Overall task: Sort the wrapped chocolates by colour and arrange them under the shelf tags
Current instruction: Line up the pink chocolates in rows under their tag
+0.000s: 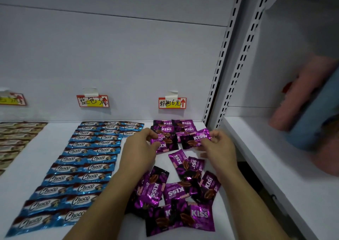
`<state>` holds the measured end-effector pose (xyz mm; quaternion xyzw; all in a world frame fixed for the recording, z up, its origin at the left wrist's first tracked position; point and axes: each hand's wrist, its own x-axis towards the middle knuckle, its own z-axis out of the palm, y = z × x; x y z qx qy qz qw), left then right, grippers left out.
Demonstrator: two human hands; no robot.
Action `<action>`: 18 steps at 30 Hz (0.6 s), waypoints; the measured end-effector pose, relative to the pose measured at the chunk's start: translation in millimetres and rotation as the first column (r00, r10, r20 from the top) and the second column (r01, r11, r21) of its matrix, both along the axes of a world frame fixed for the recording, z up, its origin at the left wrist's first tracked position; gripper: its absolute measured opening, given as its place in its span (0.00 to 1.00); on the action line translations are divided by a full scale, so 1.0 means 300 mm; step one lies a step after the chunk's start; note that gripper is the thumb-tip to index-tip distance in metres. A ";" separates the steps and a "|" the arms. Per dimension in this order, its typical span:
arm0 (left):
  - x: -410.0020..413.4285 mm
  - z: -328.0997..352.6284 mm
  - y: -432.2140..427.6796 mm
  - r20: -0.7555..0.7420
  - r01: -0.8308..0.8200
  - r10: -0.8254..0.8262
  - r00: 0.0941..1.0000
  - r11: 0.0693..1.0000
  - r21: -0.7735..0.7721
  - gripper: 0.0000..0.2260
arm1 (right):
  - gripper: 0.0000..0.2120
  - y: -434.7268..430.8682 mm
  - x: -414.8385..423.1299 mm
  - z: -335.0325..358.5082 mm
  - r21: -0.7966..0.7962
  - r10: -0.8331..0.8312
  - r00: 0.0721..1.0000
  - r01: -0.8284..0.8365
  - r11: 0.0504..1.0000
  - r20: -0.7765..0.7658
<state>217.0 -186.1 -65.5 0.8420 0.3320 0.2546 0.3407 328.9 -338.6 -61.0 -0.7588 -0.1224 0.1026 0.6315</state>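
Near the back right corner of the shelf point(45, 148), under the pink tag point(172, 103), the left hand point(141, 146) pinches a purple chocolate point(166, 144). The right hand point(218, 146) pinches a second purple chocolate point(194, 138). A loose purple pile point(181, 193) lies toward the front edge. Blue chocolates point(82, 168) lie in columns under the blue tag point(92, 101).

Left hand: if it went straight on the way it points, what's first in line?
The left hand points up-right and pinches a purple KISS packet, so that comes first. Past it lie the back KISS rows under the pink tag, then probably the back wall; depth is unclear.
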 end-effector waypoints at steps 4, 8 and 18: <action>0.020 -0.026 0.002 -0.045 0.026 -0.023 0.999 0.997 0.073 0.05 | 0.03 0.010 0.010 -0.024 -0.087 -0.040 0.999 0.043 0.995 0.034; 0.019 -0.026 0.017 -0.127 0.061 -0.037 0.991 0.979 0.197 0.11 | 0.05 0.029 0.015 -0.040 -0.279 -0.048 0.983 0.097 0.955 0.175; -0.052 -0.032 -0.036 -0.305 0.316 -0.200 0.931 0.860 0.401 0.15 | 0.15 0.001 -0.059 -0.036 -0.694 0.389 0.763 0.107 0.712 0.517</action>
